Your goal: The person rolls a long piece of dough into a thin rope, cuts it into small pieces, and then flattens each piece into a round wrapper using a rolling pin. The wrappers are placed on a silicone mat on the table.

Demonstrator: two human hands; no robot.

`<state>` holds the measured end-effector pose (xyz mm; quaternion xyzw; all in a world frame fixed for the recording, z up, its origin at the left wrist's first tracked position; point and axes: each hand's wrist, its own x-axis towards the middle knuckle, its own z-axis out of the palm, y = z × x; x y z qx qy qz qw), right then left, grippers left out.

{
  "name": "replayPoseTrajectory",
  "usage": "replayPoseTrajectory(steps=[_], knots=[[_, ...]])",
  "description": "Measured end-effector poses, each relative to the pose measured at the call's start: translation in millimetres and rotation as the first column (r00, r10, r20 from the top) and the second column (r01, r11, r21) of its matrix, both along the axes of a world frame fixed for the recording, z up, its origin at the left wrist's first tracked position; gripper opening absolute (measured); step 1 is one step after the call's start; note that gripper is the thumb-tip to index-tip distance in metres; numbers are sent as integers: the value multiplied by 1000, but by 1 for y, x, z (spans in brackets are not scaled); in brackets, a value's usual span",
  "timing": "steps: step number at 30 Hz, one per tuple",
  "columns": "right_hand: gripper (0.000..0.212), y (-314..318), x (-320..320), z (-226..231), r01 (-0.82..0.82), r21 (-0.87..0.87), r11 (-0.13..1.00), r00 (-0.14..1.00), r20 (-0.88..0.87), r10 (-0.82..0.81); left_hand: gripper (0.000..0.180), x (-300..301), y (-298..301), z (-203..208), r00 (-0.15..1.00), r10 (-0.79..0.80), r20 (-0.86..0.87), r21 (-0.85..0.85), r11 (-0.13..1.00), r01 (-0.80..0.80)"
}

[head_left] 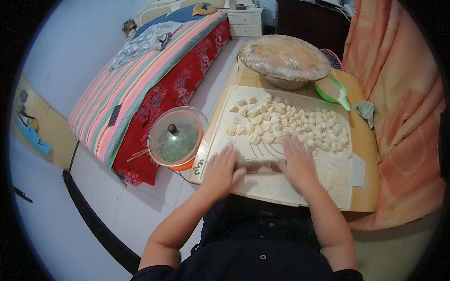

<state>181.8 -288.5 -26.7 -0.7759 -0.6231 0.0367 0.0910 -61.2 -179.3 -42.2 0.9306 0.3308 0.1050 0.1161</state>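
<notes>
My left hand (222, 169) and my right hand (298, 165) lie over the two ends of a thin brown rolling pin (260, 165), fingers stretched out flat and slightly blurred. The pin lies across a white floured pastry mat (267, 186) near its front edge. Beyond my hands, many small lumps of pale dough (281, 119) cover the far part of the mat. Flat, pale rounds that look like rolled dough (335, 180) lie to the right of my right hand. My palms hide the pin's ends, and I cannot make out what is under it.
A floured round woven tray (283, 55) covers a bowl (285, 83) at the back. Right of it are a green scoop (344, 100) and a grey cloth (364, 111). A glass-lidded pot (178, 136) with chopsticks (143, 152) stands left of the table. Bed (136, 79) left, orange curtain (398, 103) right.
</notes>
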Motion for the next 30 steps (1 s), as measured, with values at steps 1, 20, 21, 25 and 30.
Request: replayPoseTrajectory(steps=[1,20,21,25,30], knots=[[74,-20,-7,4,-19,-6,1000,1000,-20,19,66,-14,-16,5,998,-61,2,8,998,61],[33,-91,-37,10,-150,285,947,988,9,154,22,89,17,1,904,-426,31,-234,876,421],[33,-96,-38,9,-148,296,944,988,3,154,22,90,17,2,899,-437,9,-235,873,427],[31,-99,-34,8,-143,347,927,989,5,151,21,97,13,0,882,-468,50,-272,844,463],[31,-101,-34,13,-169,346,923,984,4,179,19,100,14,10,863,-489,-130,-361,834,418]])
